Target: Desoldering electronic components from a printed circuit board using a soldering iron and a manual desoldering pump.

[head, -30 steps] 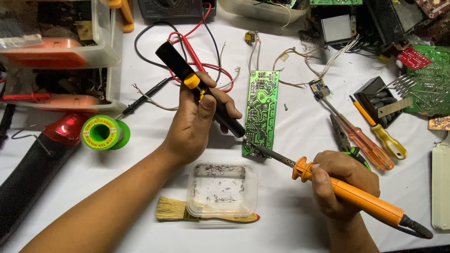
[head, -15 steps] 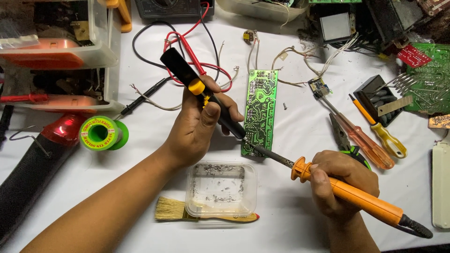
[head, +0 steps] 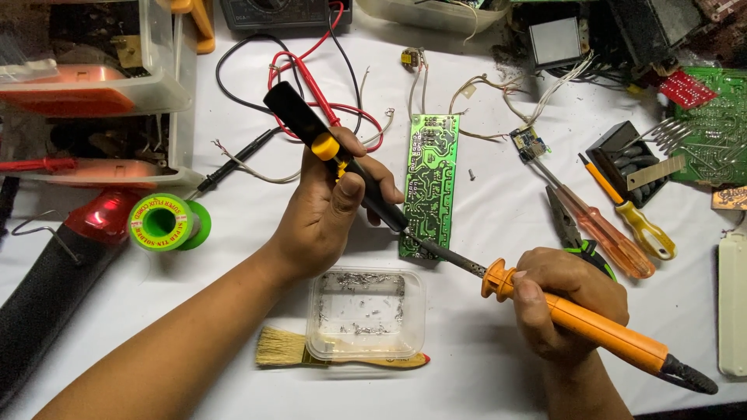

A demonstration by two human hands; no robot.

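Observation:
A long green circuit board (head: 429, 180) lies flat on the white table (head: 482, 358), copper side up. My left hand (head: 331, 210) grips a black desoldering pump (head: 299, 124) with a yellow button, its nozzle down at the board's near end. My right hand (head: 564, 299) holds an orange-handled soldering iron (head: 591, 330); its dark tip (head: 440, 254) meets the board's lower edge beside the pump's nozzle.
A clear plastic tub (head: 366, 311) of solder scraps sits over a small brush (head: 284, 348). A green solder spool (head: 163, 222) lies at left by stacked bins (head: 93, 93). Screwdrivers (head: 622, 218), pliers (head: 572, 233) and more boards (head: 716, 124) crowd the right. Red and black probe leads (head: 311, 85) lie behind.
My left hand has tilted the pump slightly, its rear end shifting a little right. The iron's tip stays at the board's near end.

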